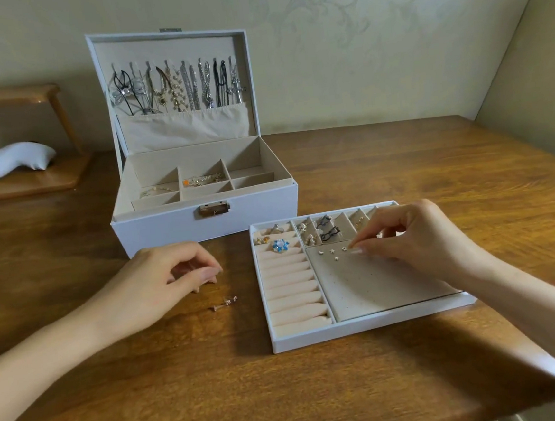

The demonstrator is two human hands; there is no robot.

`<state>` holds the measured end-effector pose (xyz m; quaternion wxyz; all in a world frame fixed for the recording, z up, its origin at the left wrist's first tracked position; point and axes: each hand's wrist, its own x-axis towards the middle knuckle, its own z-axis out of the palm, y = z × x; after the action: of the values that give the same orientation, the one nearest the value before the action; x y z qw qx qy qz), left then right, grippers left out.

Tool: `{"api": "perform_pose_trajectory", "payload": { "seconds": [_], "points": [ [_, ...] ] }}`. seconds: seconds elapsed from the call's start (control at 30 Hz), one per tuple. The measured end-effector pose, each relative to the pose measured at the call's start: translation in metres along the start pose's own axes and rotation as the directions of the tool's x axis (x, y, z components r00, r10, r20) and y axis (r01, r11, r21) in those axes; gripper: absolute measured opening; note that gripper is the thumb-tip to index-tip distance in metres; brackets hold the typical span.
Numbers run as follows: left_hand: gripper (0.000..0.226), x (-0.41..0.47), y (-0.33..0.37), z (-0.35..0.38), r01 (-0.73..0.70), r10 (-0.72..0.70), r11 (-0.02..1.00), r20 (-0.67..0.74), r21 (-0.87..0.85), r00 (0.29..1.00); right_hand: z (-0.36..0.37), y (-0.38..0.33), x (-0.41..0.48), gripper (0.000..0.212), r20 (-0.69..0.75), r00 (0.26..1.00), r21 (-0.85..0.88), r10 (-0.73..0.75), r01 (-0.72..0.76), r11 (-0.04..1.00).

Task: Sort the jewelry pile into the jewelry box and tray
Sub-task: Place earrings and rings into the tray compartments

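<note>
The right hand point(415, 231) pinches a small gold stud point(351, 246) against the perforated pad of the white tray point(363, 329), beside four tiny studs point(332, 250). The left hand point(161, 277) hangs curled over the wooden table point(184, 386), near two loose earrings point(225, 303). Behind them the jewelry box point(170, 226) stands open.

The light is soft, warm and moderately bright, coming from the far right. Shadows fall toward the camera and to the left: a dark band lies on the table point(319, 391) in front of the tray point(363, 328), and the left hand point(161, 281) shades the wood beneath its fingers. A dull sheen shows on the wood at far left. Wide-angle bending slants the wall point(456, 43) at the right edge. Fine detail is soft, and the stud point(351, 246) at the right hand's point(419, 235) fingertips is a gold smear.
</note>
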<state>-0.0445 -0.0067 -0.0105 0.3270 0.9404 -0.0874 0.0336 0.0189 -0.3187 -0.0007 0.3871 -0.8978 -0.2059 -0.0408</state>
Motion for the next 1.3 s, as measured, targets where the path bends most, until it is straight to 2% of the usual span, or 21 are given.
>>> {"api": "perform_pose_trajectory", "payload": {
  "seconds": [0.2, 0.37, 0.67, 0.83, 0.97, 1.1, 1.3],
  "points": [
    [0.018, -0.002, -0.005, -0.004, -0.030, 0.034, 0.999, 0.078, -0.040, 0.996, 0.001, -0.001, 0.001, 0.018, -0.002, 0.999, -0.018, -0.040, 0.040, 0.999],
    [0.019, -0.003, -0.002, -0.005, -0.113, 0.109, 0.993, 0.159, 0.019, 0.981, 0.000, -0.002, 0.002, 0.020, 0.006, 0.997, -0.049, -0.080, 0.080, 0.996],
    [0.021, -0.004, -0.008, -0.006, -0.122, 0.123, 0.992, 0.180, -0.016, 0.976, 0.003, -0.001, 0.001, 0.012, -0.015, 0.970, -0.222, -0.242, 0.232, 0.947],
    [0.018, -0.003, -0.010, -0.005, -0.119, 0.123, 0.992, 0.188, -0.031, 0.974, 0.002, 0.003, 0.001, 0.008, -0.014, 0.954, -0.261, -0.300, 0.286, 0.922],
    [0.022, -0.003, -0.012, -0.005, -0.127, 0.132, 0.991, 0.187, -0.037, 0.974, 0.004, 0.004, 0.002, 0.007, 0.003, 0.910, -0.330, -0.415, 0.393, 0.859],
    [0.014, -0.003, -0.013, -0.003, -0.141, 0.144, 0.990, 0.180, -0.030, 0.973, 0.003, 0.005, 0.000, 0.008, 0.033, 0.863, -0.388, -0.505, 0.476, 0.789],
    [0.017, -0.004, -0.015, -0.004, -0.151, 0.156, 0.988, 0.193, -0.040, 0.969, 0.000, 0.006, -0.001, 0.007, 0.074, 0.816, -0.419, -0.573, 0.547, 0.725]
  ]
}}
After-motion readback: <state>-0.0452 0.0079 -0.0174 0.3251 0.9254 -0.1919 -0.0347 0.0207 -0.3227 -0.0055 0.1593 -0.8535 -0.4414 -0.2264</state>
